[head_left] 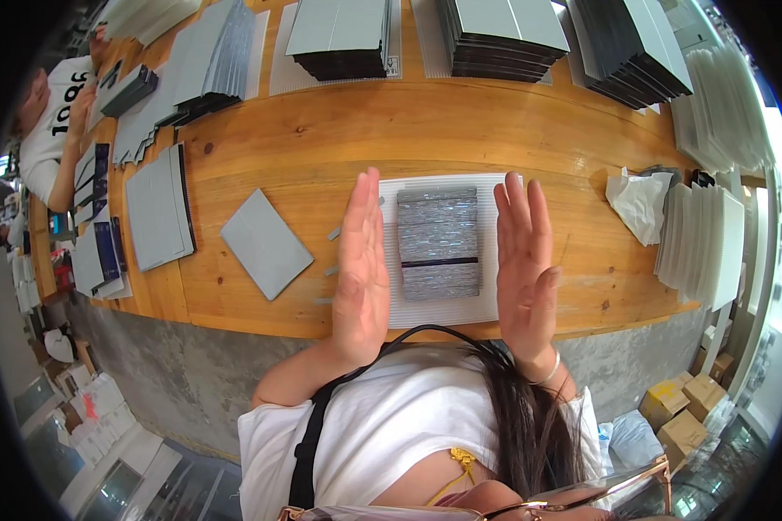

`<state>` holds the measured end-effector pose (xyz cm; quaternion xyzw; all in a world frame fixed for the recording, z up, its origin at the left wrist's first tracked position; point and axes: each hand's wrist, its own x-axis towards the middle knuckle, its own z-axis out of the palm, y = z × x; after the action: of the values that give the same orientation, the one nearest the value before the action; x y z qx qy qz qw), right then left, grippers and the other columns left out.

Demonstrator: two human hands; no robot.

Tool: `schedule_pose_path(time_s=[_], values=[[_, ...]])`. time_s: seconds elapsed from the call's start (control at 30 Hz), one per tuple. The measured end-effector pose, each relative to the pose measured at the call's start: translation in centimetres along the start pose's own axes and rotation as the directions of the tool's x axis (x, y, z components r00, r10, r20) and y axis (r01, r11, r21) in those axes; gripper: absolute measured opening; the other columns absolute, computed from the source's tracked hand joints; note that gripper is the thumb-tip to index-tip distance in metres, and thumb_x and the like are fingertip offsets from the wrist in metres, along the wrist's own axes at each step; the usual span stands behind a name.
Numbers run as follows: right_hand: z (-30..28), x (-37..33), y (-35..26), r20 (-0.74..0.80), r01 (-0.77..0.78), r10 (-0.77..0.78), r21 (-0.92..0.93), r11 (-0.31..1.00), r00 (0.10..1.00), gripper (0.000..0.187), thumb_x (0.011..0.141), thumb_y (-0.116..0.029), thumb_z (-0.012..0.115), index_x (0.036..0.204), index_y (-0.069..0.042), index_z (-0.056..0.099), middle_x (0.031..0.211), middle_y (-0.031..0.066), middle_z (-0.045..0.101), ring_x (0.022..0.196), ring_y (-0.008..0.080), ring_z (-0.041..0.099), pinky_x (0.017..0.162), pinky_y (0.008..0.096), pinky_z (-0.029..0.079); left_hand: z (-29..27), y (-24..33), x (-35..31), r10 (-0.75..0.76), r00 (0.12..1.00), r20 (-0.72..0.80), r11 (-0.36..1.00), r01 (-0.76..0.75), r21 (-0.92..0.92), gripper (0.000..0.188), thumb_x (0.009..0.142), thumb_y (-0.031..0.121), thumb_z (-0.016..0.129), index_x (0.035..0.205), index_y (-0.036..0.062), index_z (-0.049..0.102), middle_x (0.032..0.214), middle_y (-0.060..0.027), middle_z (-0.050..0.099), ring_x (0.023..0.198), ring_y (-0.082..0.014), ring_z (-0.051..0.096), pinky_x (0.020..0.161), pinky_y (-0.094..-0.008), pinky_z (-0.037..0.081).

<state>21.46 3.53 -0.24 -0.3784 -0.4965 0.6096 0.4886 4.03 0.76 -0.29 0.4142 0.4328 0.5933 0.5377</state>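
My left hand (362, 269) and my right hand (527, 269) are held up over the near edge of the table, palms facing each other and fingers stretched out. Both are open and hold nothing. Between them, apart from both palms in this view, lies a rectangular block of shiny grey, finely streaked layers (438, 226), with a dark line across its lower part. A white ribbed sheet (434, 315) lies under the block. Several small grey strips (334, 234) are scattered beside my left hand. To its left, a flat grey panel (267, 244) lies turned at an angle.
Tall stacks of grey panels (339, 26) line the far side of the wooden table (321, 130). More grey panels (158, 208) lie left. On the right are white ribbed sheets (702, 243) and a crumpled white bag (639, 204). Another person (48, 139) is at the far left.
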Motion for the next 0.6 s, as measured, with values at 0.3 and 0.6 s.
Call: schedule_pose_path(time_s=[0.3,0.6], values=[[0.0,2.5,1.2,0.124,-0.006,0.015,-0.069,0.998,0.992,0.081,0.105,-0.061,0.024,0.162,-0.006,0.008,0.168,0.0167,0.012,0.156,0.0309,0.010,0.126,0.0438,0.002,1.2,-0.6,0.8,-0.033,0.997,0.067,0.999,0.034,-0.016,0.090,0.100,0.065,0.023,0.161,0.0018,0.003,0.169,-0.0207,0.000,0.157,-0.0289,-0.005,0.124,-0.0404,-0.009],[-3.0,0.3,-1.2,0.039,0.253,-0.252,-0.281,0.926,0.967,0.057,0.107,-0.033,0.037,0.151,0.004,0.034,0.154,0.0216,0.041,0.143,0.0333,0.041,0.120,0.0470,0.028,-5.7,5.2,0.7,0.181,0.970,0.161,0.287,-0.208,0.935,0.044,0.093,0.005,0.061,0.137,0.0004,0.057,0.131,-0.0143,0.060,0.120,-0.0335,0.054,0.102,-0.0418,0.043]])
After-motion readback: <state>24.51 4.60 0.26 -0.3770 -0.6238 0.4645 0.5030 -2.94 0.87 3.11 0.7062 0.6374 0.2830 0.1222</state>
